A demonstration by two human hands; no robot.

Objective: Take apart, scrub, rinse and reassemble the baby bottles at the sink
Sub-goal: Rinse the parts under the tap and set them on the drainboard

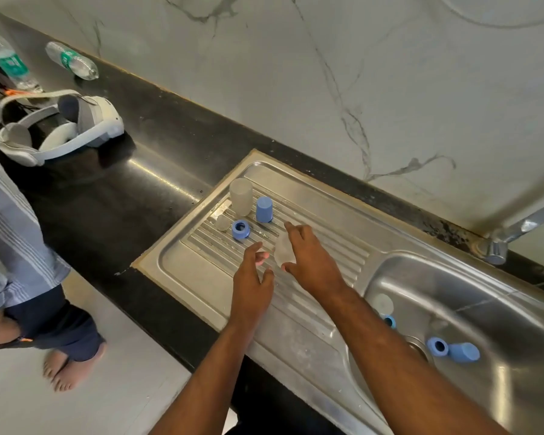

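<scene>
My forearms reach in from the bottom of the view, across the front edge of the steel sink unit [176, 277]. My right hand [308, 255] pinches a clear, soft part [282, 253] between thumb and fingers over the ribbed draining board; it looks like a teat, though it is too pale against the steel to be sure. My left hand [253, 277] hovers just beside it, fingers loosely spread and holding nothing.

Further up the board the pieces stand close together: a frosted bottle body [241, 196] upended, a blue cap [263, 209] beside it, a blue screw ring [241, 229] lying flat and a small clear disc [223, 222] next to that. In the basin [500, 296] to my right lie another blue ring [437, 346] with a blue cap [465, 352] touching it, a further blue piece [389, 321] by my arm, and a pale round part [383, 304].

I judge I am setting this clear part down with the washed set, or about to fit it to the ring. To do it well I should hold it by its rim rather than the tip, place it open side down so it drains, and keep it among the ribs where it cannot roll toward the basin.

On the dark counter sit a white headset [57, 127] and two water bottles [73, 61].
</scene>
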